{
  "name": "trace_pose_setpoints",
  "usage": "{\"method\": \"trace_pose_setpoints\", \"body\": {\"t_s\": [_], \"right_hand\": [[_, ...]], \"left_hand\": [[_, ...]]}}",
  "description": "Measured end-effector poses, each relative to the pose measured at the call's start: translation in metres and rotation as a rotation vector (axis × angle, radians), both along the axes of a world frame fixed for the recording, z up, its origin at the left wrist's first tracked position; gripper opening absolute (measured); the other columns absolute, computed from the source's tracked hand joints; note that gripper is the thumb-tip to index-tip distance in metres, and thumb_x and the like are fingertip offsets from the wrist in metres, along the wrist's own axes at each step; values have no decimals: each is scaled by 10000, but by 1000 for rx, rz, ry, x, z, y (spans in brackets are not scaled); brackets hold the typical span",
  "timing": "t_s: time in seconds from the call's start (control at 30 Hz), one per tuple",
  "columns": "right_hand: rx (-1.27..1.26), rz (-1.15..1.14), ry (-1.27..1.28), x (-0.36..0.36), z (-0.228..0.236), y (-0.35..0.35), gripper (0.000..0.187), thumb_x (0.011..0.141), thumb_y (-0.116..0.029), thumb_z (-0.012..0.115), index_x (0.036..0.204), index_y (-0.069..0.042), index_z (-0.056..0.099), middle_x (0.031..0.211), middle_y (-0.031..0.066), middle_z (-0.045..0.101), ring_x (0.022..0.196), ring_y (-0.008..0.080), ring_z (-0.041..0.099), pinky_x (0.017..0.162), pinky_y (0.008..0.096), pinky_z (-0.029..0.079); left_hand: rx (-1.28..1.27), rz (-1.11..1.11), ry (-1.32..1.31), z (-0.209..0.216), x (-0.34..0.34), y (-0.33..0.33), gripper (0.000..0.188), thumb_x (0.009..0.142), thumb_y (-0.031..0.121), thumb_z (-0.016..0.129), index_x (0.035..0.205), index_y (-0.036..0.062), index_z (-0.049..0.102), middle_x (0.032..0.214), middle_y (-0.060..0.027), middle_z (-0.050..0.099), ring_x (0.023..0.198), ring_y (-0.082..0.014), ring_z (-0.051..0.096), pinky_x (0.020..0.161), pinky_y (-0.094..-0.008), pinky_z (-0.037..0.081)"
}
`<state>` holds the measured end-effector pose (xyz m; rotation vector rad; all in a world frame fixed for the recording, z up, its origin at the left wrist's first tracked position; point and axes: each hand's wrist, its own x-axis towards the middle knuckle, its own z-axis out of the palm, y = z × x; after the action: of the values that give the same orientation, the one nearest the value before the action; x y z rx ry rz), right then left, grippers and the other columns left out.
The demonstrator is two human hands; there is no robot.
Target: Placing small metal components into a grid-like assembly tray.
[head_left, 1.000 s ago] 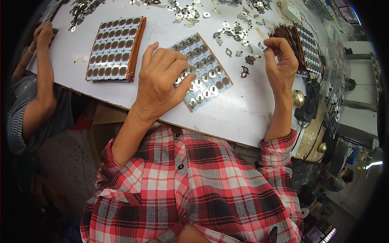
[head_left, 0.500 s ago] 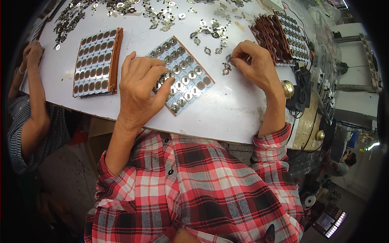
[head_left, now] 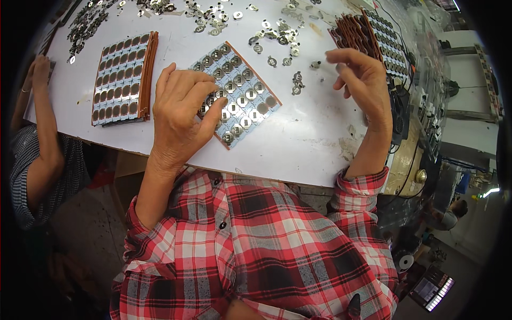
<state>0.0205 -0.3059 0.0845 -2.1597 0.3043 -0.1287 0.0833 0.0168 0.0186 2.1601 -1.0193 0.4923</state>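
Note:
A blue-and-orange tray [head_left: 250, 101] filled with round silver metal parts lies tilted on the white table [head_left: 314, 144] in front of me. My left hand [head_left: 184, 112] lies flat on the tray's left half, fingers spread, thumb near its lower edge. My right hand [head_left: 362, 80] hovers above the table to the tray's right, fingers curled and apart. A small loose metal part [head_left: 316, 65] sits just off its fingertips; I see nothing pinched between them.
A stack of filled trays [head_left: 120, 80] lies at the left, and another stack of brown trays [head_left: 373, 37] at the upper right. Loose metal parts [head_left: 266, 26] litter the far side. Another person's arm [head_left: 45, 122] rests at the table's left end. Cables and equipment [head_left: 410, 106] crowd the right edge.
My right hand went from the brown tray stack down to the loose parts, then lifted with fingers apart. My left hand stayed on the tilted tray.

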Motion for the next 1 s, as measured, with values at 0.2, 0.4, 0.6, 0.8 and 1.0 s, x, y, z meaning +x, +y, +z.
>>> {"method": "trace_pose_setpoints", "body": {"t_s": [0.2, 0.4, 0.6, 0.8, 1.0], "right_hand": [[-232, -208, -154, 5, -7, -5, 214, 987, -37, 576, 1105, -35, 755, 842, 7, 718, 583, 60, 610, 464, 217, 442], [-656, -59, -291, 18, -58, -26, 191, 935, -31, 642, 1100, -52, 737, 891, 73, 715, 707, 223, 696, 605, 343, 527], [-916, 9, -322, 18, -59, -24, 176, 896, -7, 651, 1053, -50, 717, 943, 105, 699, 797, 290, 696, 733, 393, 538], [30, 8, -97, 12, -16, 23, 171, 997, -58, 575, 1066, -3, 721, 782, 5, 625, 631, 64, 593, 507, 224, 464], [375, 462, 237, 2, -24, 68, 149, 1023, -52, 605, 1122, 14, 694, 861, 21, 664, 712, 68, 628, 592, 207, 534]], "left_hand": [[0, -3, -14, 0, 1, 0, 195, 759, 86, 801, 922, 54, 699, 982, -66, 690, 963, -268, 667, 1101, -542, 418], [3, -2, -9, -1, 0, 0, 194, 761, 89, 801, 921, 54, 698, 982, -65, 692, 962, -270, 667, 1092, -539, 423], [-6, -13, -40, -1, -3, 1, 195, 762, 90, 801, 924, 50, 700, 985, -65, 694, 949, -269, 667, 1077, -536, 430], [-14, -54, -74, -6, 1, 4, 369, 711, 213, 841, 1021, 55, 718, 1079, -111, 694, 1055, -318, 651, 1087, -520, 416], [34, -199, -18, -2, -6, 1, 530, 648, 214, 890, 1141, 83, 747, 1271, -132, 675, 1242, -344, 605, 1114, -518, 427]]}}
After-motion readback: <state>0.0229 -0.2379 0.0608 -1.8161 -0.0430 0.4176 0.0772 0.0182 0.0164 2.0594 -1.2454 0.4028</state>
